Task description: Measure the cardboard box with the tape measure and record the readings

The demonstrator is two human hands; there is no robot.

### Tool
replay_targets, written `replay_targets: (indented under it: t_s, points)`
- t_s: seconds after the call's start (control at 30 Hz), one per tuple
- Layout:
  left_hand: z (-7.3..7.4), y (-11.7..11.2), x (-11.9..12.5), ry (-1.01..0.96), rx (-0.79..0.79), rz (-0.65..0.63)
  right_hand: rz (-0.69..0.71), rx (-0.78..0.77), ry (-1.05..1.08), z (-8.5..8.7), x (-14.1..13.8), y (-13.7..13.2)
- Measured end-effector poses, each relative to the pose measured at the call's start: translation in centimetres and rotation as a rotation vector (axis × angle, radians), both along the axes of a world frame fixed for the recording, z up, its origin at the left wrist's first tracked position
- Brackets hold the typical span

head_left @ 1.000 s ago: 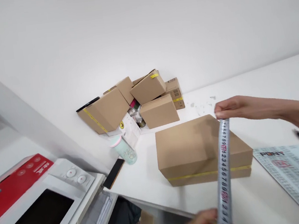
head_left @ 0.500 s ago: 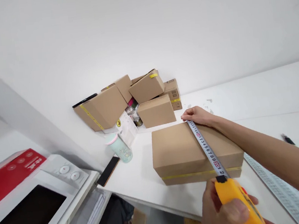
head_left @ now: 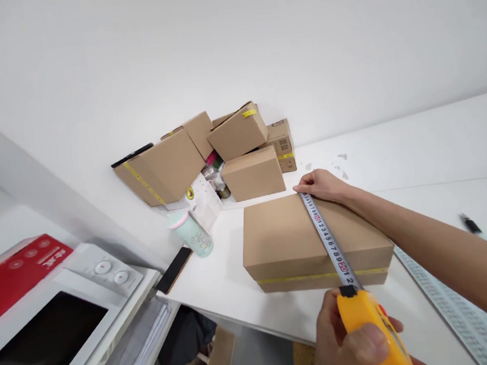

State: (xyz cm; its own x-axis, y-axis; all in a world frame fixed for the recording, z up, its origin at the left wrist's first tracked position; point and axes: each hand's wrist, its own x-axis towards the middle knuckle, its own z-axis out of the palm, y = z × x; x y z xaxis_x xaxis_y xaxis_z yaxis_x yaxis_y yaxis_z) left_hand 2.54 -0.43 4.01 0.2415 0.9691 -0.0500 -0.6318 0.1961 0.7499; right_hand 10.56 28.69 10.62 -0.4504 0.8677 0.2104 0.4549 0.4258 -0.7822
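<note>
A closed brown cardboard box (head_left: 280,231) with a yellow tape strip along its front side lies on the white table. Across its top runs the steel blade (head_left: 328,240) of a tape measure, pulled out past the near edge to a little over 20. My left hand (head_left: 350,344) grips the yellow tape measure case (head_left: 367,321), thumb on top, in front of the box. At the box's far edge, my right hand (head_left: 321,186) is closed on the blade's end between thumb and fingers. The hooked tip itself is hidden by those fingers.
More cardboard boxes (head_left: 254,175) are piled against the wall. A mint tumbler (head_left: 194,234) and a black phone (head_left: 175,269) are on the left, near a white microwave (head_left: 106,294). At right are a pen (head_left: 470,223) and a printed sheet (head_left: 456,292).
The view has shifted slightly, so the measured box and both hands appear a little higher and further left. Both hands keep their hold on the tape measure.
</note>
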Motion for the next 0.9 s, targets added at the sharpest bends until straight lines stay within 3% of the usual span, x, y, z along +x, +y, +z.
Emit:
replay_targets:
  t_s: [0.1, 0.47, 0.9]
  points:
    - [-0.5, -0.3, -0.1, 0.070, -0.009, -0.011, -0.002, 0.001, -0.029, 0.0, -0.1, 0.1]
    - [1.1, -0.6, -0.5, 0.166, -0.013, -0.007, 0.004, 0.009, -0.073, 0.3, -0.1, -0.2]
    - [-0.1, -0.3, 0.2, 0.159, 0.029, 0.064, -0.008, -0.005, -0.087, 0.2, -0.2, -0.1]
